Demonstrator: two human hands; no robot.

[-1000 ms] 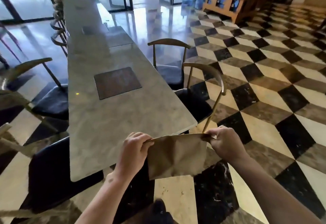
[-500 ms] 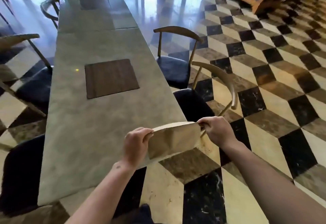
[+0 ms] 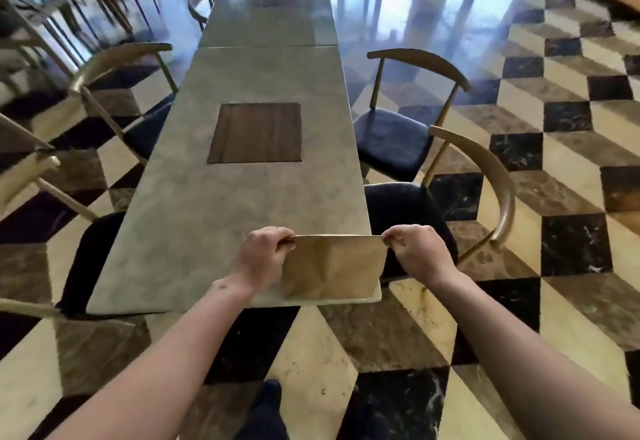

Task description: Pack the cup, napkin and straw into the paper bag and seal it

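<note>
A brown paper bag (image 3: 332, 266) stands at the near right corner of the long marble table (image 3: 214, 218), its top folded flat into a straight edge. My left hand (image 3: 265, 254) pinches the left end of that top edge. My right hand (image 3: 417, 252) pinches the right end. The bag's front face is creased. No cup, napkin or straw shows outside the bag; what is inside is hidden.
A dark wooden square inlay (image 3: 256, 133) sits in the tabletop beyond the bag. Chairs with black seats stand on the right (image 3: 391, 134) and on the left (image 3: 104, 93). Checkered marble floor (image 3: 554, 197) surrounds the table. My dark shoe (image 3: 268, 408) shows below.
The view has swung to face the table's length. Both hands carried the bag from beside the table's corner to over its near right corner, holding the folded top throughout.
</note>
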